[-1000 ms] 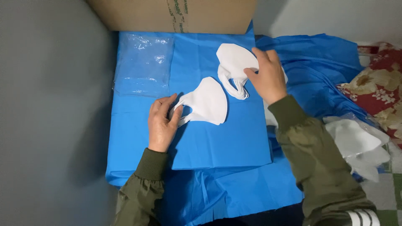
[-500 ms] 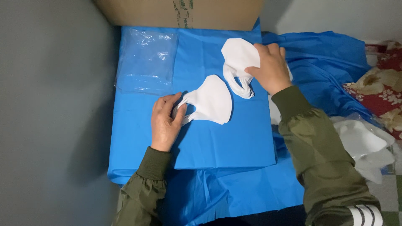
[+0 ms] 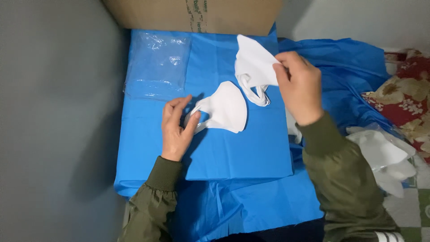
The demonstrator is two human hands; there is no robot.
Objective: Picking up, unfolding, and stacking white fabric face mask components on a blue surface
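A white folded face mask (image 3: 227,107) lies flat on the blue sheet (image 3: 215,152). My left hand (image 3: 177,127) rests on the sheet and touches the mask's ear loops at its left end with thumb and fingers. My right hand (image 3: 299,85) pinches a second white mask (image 3: 253,67) by its right edge and holds it lifted a little off the sheet, its loops hanging down beside the first mask.
A clear plastic bag (image 3: 156,65) lies flat at the sheet's far left. A cardboard box (image 3: 192,15) stands behind. More blue sheeting (image 3: 349,76) is bunched to the right, with several white masks (image 3: 380,154) and a flowered cloth (image 3: 410,101) beyond.
My right hand has picked the second mask up off the sheet and turned it. My left hand has stayed on the first mask's loops.
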